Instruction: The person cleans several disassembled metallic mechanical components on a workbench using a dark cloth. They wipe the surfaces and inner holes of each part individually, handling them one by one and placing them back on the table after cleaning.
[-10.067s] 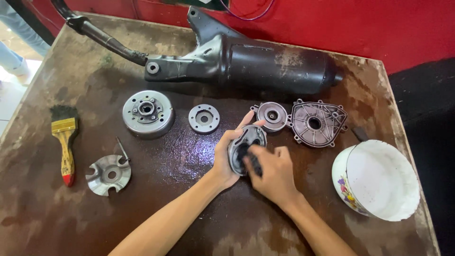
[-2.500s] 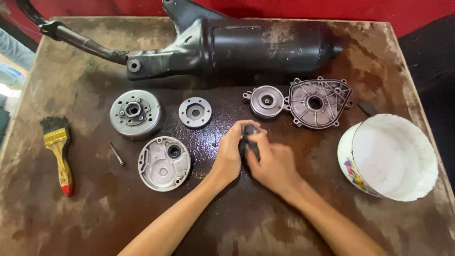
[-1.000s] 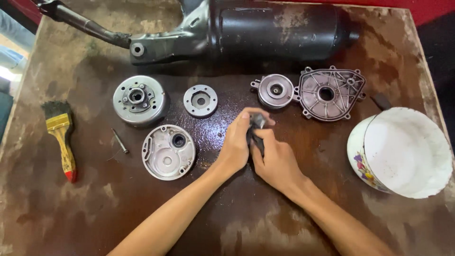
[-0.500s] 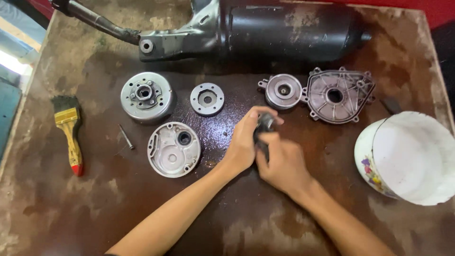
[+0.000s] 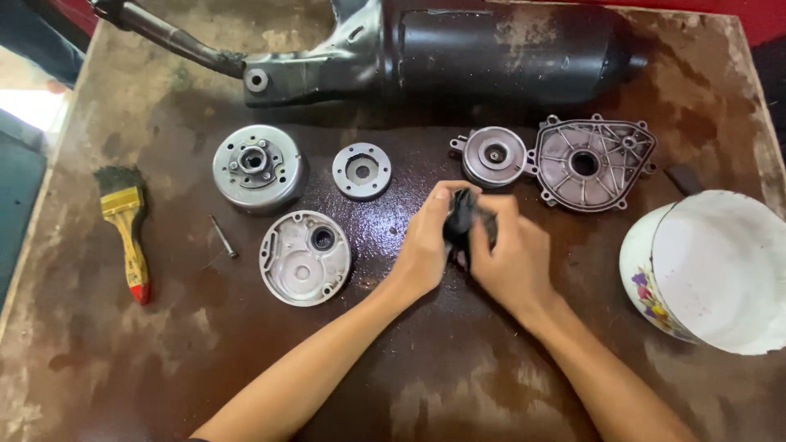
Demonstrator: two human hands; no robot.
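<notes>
Head view, looking down on a stained brown table (image 5: 426, 385).

Item held: small dark part wrapped in a dark rag (image 5: 463, 219), pinched between both hands above the table's middle. Left hand (image 5: 427, 244) is curled closed on its left side; right hand (image 5: 514, 255) is closed over its right side, fingers folded across the top. The hands touch each other around it.

Left of the grip, near: round grey cover plate (image 5: 304, 257), lying flat. Farther left: thin pin (image 5: 222, 236), then a yellow-handled paintbrush (image 5: 127, 221).

Beyond the grip, just beside: small round housing (image 5: 494, 155), touching a ribbed triangular cover (image 5: 595, 163). Beyond and left: ring-shaped disc (image 5: 361, 170) and flywheel rotor (image 5: 258, 167).

Far edge: black exhaust muffler (image 5: 491, 53).

Right of the grip, well apart: white enamel bowl (image 5: 720, 274), tilted.
</notes>
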